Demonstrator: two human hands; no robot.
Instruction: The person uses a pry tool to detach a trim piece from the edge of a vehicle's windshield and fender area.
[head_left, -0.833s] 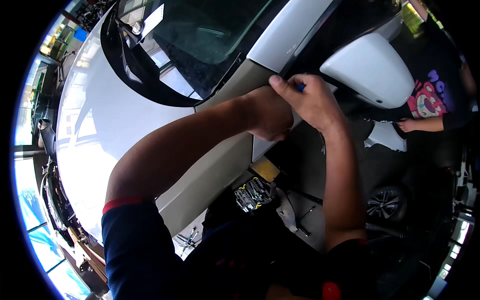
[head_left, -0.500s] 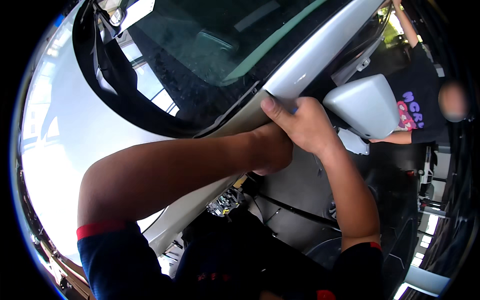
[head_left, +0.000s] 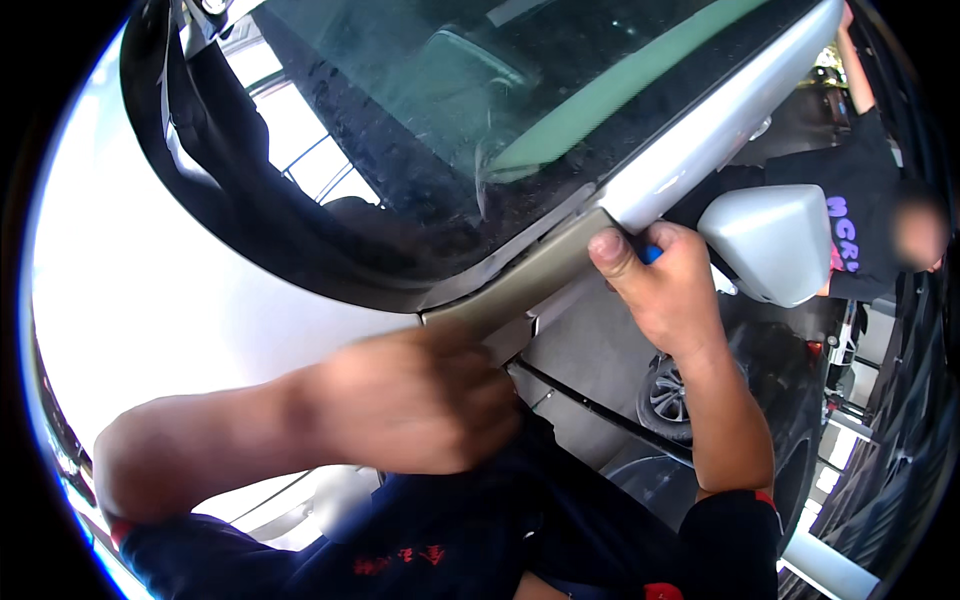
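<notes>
My left hand [head_left: 430, 395], blurred by motion, curls into a fist below the dull olive-grey panel [head_left: 520, 275] at the windshield's side; what it holds, if anything, is hidden. At that panel's upper end, where it meets the silver pillar [head_left: 700, 150], my right hand [head_left: 660, 295] grips a small blue object [head_left: 652, 254], thumb raised at the panel's edge. A silver mirror housing [head_left: 760, 240] sits just right of this hand. The dark windshield [head_left: 400, 120] lies above both hands.
The white bonnet [head_left: 150, 300] fills the left. A co-worker in a dark shirt [head_left: 860, 150] is at the right, an arm [head_left: 855, 60] stretched upward. Lower down are a wheel [head_left: 668, 395] and a long black bar [head_left: 590, 410] over the grey floor.
My left hand has pulled away from beside my right hand, down and to the left. The view has shifted, so the windshield and pillar fill more of it.
</notes>
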